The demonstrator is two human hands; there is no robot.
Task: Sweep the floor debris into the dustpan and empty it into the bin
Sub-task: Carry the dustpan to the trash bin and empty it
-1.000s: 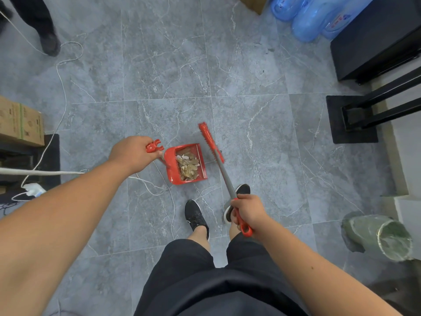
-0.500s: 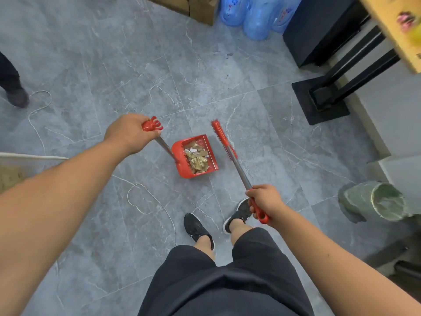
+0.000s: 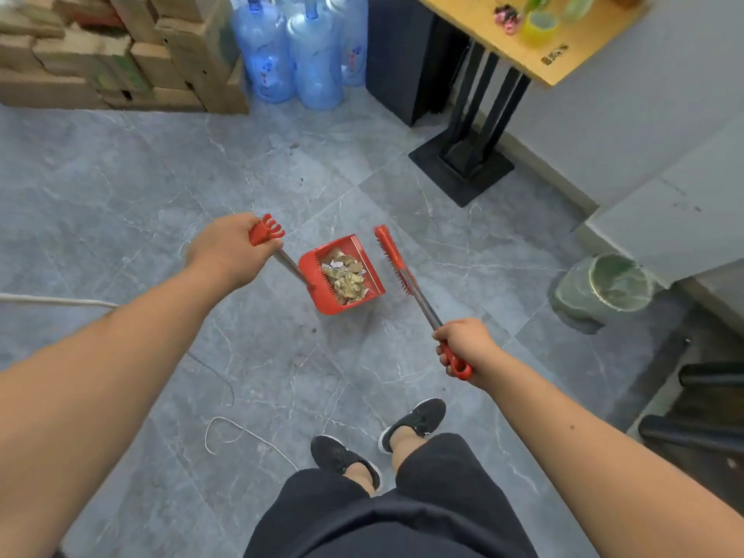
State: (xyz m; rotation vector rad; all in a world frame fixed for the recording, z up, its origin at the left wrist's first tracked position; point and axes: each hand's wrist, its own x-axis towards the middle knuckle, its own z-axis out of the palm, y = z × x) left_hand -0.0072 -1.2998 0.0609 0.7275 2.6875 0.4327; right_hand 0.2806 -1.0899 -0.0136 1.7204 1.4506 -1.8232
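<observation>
Gripping the loaded dustpan [image 3: 342, 275] handle with left hand [image 3: 229, 251], right hand [image 3: 463, 348] fisted around the broom [image 3: 402, 271], bin [image 3: 604, 287] nearby.

The dustpan [image 3: 342, 275] is smooth red plastic on a bare metal shaft; the broom [image 3: 392, 255] matches, with a red plastic head and grip. The debris [image 3: 345, 277] looks like torn paper. The floor [image 3: 161, 187] is grey veined stone tile with a dull sheen. The bin [image 3: 604, 289] is green plastic. The boxes [image 3: 120, 54] are matt cardboard, and the desk [image 3: 523, 54] is pale wood.
</observation>
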